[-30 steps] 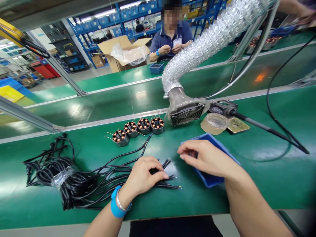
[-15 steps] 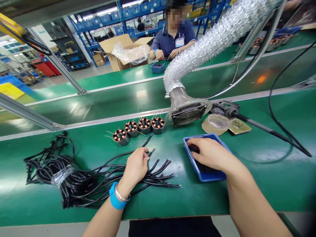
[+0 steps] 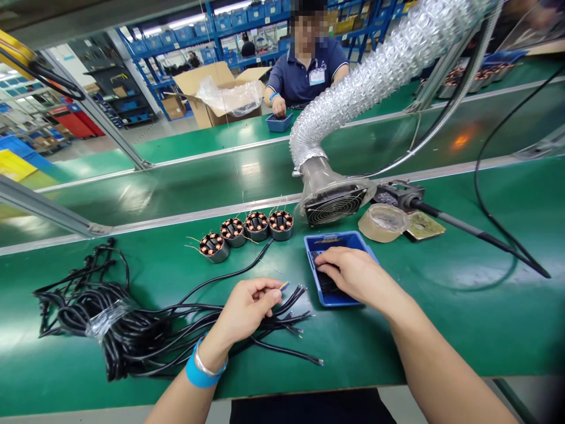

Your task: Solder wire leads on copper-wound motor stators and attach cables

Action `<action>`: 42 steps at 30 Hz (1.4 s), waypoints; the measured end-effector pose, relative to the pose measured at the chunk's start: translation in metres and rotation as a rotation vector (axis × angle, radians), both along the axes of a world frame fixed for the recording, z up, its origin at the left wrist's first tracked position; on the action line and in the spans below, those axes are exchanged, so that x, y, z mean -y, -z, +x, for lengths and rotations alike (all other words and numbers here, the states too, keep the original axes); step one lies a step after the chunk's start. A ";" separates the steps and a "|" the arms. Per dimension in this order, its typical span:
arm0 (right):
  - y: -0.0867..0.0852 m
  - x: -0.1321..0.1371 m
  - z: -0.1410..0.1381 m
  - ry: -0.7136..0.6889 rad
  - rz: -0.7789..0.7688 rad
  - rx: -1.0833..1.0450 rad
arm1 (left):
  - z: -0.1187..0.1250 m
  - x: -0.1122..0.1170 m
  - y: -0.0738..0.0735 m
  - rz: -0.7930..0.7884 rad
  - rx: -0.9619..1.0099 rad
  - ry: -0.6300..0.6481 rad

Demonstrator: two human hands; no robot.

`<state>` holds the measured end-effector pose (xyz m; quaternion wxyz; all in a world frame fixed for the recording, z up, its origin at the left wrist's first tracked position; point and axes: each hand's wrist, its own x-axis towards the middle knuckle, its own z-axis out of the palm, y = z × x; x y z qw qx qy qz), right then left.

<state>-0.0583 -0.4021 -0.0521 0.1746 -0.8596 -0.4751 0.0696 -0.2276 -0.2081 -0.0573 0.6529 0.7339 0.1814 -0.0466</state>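
Observation:
My left hand (image 3: 253, 307) is closed in a pinch on the end of a black cable, and yellow and blue wire tips (image 3: 283, 287) stick out past the thumb. Beneath and beside it fan several other black cables (image 3: 194, 315), their stripped ends pointing right. They run from a coiled bundle (image 3: 119, 335) tied with clear plastic at the left. My right hand (image 3: 348, 268) reaches into a blue bin (image 3: 342, 305) holding small dark pieces. Its thumb and forefinger come together there; what lies between them, if anything, is hidden.
Several copper-wound stators (image 3: 214, 246) stand in a row behind the cables. A fume extractor fan (image 3: 338, 206) hangs on a silver duct (image 3: 375, 88). To its right are a round tub (image 3: 384, 222), a sponge tray (image 3: 424, 225) and a soldering iron (image 3: 463, 227). A co-worker (image 3: 304, 65) sits opposite.
The blue bin has shifted left, toward the cables, with my right hand in it. My left hand has lifted a cable end and turned, showing its coloured wires. The co-worker's hand has moved into a small bin.

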 end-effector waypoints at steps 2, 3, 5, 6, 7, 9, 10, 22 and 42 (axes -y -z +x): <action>0.001 0.002 0.001 0.000 0.066 0.016 | -0.001 0.002 -0.003 -0.108 -0.001 -0.011; 0.002 0.004 0.001 -0.003 0.102 0.026 | -0.002 0.003 -0.004 -0.150 -0.001 -0.015; 0.004 0.005 0.001 0.012 0.164 0.029 | -0.002 0.005 -0.006 -0.198 -0.001 -0.027; 0.004 0.005 0.001 0.034 0.183 0.010 | -0.002 0.006 -0.007 -0.210 -0.002 -0.034; 0.004 0.006 0.001 0.064 0.198 -0.019 | -0.001 0.007 -0.007 -0.217 -0.004 -0.043; 0.003 0.006 0.000 0.114 0.211 -0.088 | -0.001 0.008 -0.007 -0.221 -0.007 -0.059; 0.001 0.006 0.000 0.124 0.209 -0.112 | 0.000 0.009 -0.007 -0.222 -0.009 -0.064; -0.011 0.002 -0.018 0.081 0.564 -0.521 | 0.001 0.008 -0.002 -0.181 0.011 -0.050; -0.010 -0.021 -0.056 0.081 0.729 -0.665 | 0.000 0.010 -0.002 -0.167 0.078 -0.090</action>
